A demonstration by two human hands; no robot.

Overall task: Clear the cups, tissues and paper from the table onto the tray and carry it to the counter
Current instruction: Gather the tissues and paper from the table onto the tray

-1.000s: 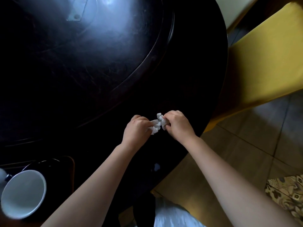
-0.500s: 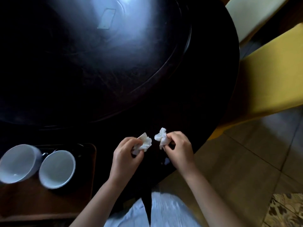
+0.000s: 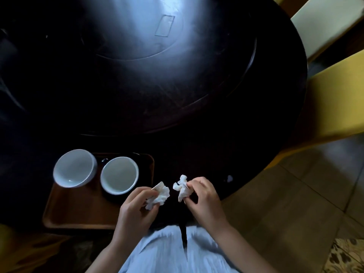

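The brown tray (image 3: 78, 213) lies at the near edge of the dark round table (image 3: 177, 95), its long axis running left to right. Two white cups (image 3: 74, 168) (image 3: 119, 175) stand upright on its far half, mouths up, just beside each other. Right of the tray, the left hand (image 3: 136, 211) pinches a crumpled tissue (image 3: 158, 196). Further right, the right hand (image 3: 202, 201) grips a second wad (image 3: 182, 187), elongated and roughly upright. The two wads are slightly apart.
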